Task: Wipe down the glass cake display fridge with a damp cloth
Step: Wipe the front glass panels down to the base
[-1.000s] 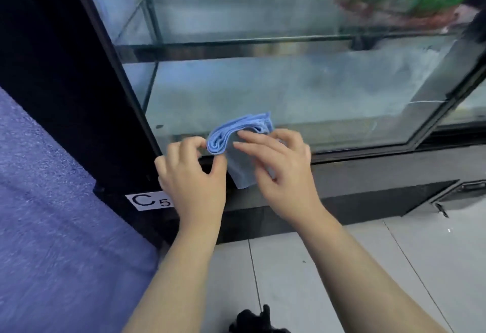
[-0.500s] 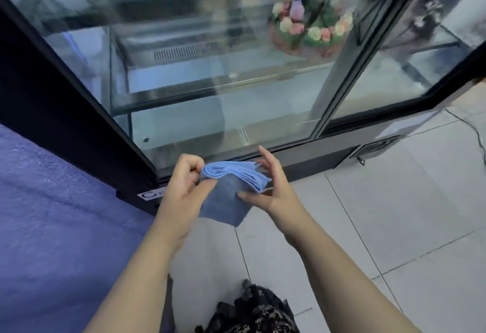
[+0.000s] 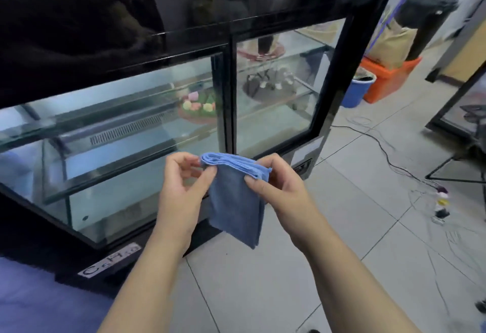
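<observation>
Tiled floor, display fridge (image 3: pixel 163 111) ahead. Your left hand (image 3: pixel 181 190) and right hand (image 3: pixel 281 190) pinch folded cloth (image 3: pixel 234 201) clear of glass, likely refolding for fresh face.

My left forearm (image 3: pixel 147 280) and right forearm (image 3: pixel 355 288) are bare and reach forward, angling in toward each other. My left grip (image 3: pixel 181 188) is raised with the palm turned inward, and its thumb and curled fingers pinch the cloth (image 3: pixel 234 201) at the top left corner. My right grip (image 3: pixel 278 190) faces it, thumb on the cloth's front and fingers curled behind the top right edge.
</observation>
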`<control>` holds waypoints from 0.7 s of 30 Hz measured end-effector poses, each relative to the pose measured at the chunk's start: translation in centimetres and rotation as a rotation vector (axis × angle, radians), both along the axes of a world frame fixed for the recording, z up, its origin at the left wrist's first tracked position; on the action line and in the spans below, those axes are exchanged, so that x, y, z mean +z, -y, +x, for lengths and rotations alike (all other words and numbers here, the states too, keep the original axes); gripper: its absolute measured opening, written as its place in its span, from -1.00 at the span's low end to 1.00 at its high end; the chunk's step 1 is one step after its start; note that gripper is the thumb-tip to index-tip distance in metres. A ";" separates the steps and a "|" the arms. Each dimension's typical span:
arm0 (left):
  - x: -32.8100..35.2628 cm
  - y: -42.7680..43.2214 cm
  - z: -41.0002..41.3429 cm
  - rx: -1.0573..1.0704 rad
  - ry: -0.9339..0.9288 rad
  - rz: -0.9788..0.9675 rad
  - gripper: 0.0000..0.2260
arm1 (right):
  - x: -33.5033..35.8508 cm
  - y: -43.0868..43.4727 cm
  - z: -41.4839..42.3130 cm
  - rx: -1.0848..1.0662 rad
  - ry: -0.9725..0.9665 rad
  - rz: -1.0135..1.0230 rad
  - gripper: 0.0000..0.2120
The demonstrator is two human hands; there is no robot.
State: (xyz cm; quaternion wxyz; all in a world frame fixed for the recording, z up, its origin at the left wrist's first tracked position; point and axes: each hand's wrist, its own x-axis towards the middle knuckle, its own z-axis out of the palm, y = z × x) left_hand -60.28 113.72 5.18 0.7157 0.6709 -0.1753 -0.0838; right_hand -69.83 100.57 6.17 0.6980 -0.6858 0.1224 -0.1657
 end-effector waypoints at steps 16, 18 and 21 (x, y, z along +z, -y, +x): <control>0.7 24.9 -9.2 -0.309 -0.246 -0.086 -0.80 | 1.9 25.0 -7.2 0.034 -0.184 -0.061 -0.62; 0.7 25.7 -8.4 -0.254 -0.274 -0.107 -0.84 | 1.7 26.3 -6.2 -0.024 -0.162 -0.042 -0.69; 0.8 26.1 -6.4 -0.176 -0.280 -0.120 -0.83 | 1.1 28.1 -3.7 -0.158 -0.173 -0.085 -0.78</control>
